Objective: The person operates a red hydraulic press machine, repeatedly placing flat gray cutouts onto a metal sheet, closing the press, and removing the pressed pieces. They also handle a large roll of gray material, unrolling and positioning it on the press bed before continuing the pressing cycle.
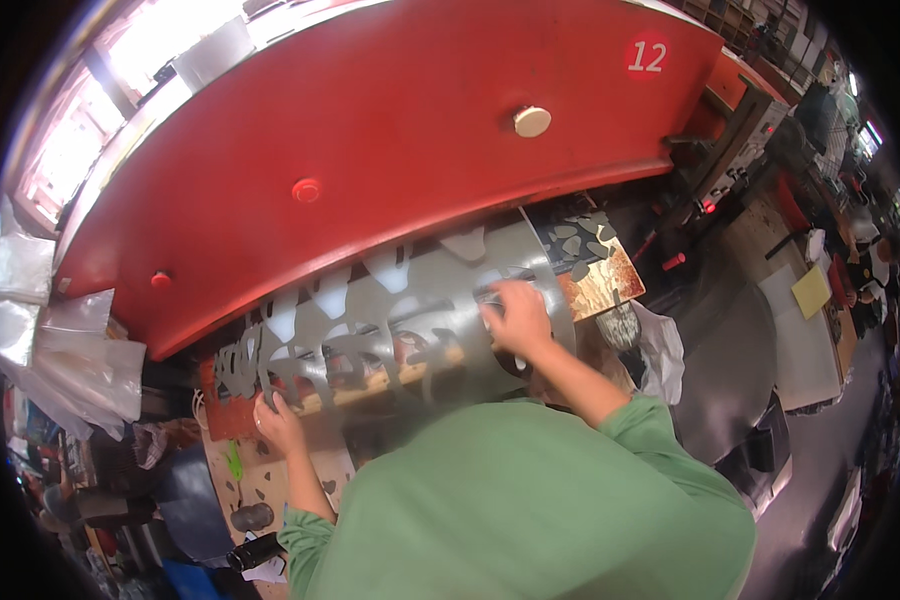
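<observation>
A grey flexible sheet [370, 320] with rows of shaped cut-out holes lies bowed across the bench in front of me. Its surface is shiny, and light tan shows through several holes. My left hand [280, 425] has its fingers closed on the near left edge of the sheet. Further right, my right hand [518, 318] grips the sheet beside a hole, thumb and fingers bent round the material; the fingertips are partly hidden. Loose grey cut pieces [236, 368] stand bunched at the sheet's left end, and more flat grey pieces [576, 243] lie beyond its right end.
A large red machine beam [420, 130] spans the far side, with a cream knob [532, 122] and red buttons [307, 190]. Clear plastic bags [80, 370] hang at left. A green tool [234, 460] and dark scraps lie on the near left board. A control post [735, 150] stands at right.
</observation>
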The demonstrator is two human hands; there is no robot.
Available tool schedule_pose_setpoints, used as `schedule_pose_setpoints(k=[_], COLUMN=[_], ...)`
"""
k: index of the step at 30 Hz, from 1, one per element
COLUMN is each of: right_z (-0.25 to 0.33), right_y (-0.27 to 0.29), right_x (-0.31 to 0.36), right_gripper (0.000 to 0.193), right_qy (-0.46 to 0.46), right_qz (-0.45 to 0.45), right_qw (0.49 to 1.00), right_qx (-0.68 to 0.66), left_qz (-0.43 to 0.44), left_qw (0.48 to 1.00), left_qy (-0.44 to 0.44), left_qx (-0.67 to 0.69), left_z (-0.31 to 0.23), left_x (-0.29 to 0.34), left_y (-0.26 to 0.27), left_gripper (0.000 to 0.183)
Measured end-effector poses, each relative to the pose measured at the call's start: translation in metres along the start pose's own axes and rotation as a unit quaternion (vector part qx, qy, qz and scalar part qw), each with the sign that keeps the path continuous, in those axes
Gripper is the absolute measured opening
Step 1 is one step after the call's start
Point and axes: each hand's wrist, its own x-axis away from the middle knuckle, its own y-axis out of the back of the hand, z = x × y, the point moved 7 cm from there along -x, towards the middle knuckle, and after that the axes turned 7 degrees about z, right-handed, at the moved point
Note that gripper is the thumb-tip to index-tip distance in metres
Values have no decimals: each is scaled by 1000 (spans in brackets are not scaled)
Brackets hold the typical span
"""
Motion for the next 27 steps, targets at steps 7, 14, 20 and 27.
schedule_pose_setpoints(k=[7,14,20,27], right_z=[-37,-43,26,20], right_y=[143,62,-16,-18], right_x=[-185,-82,8,19], right_gripper=[26,28,29,37], right_qy=[61,89,214,185], right_qz=[-179,-2,67,102], right_qw=[978,996,971,975], right_qx=[-84,4,80,64], left_qz=[31,40,77,79], left_qw=[999,996,995,995], left_qy=[26,67,59,23], left_qx=[13,-41,-8,61], left_z=[-13,8,31,12], left_x=[-57,-41,-49,-36], left_y=[-47,-53,3,23], left_gripper=[44,42,49,55])
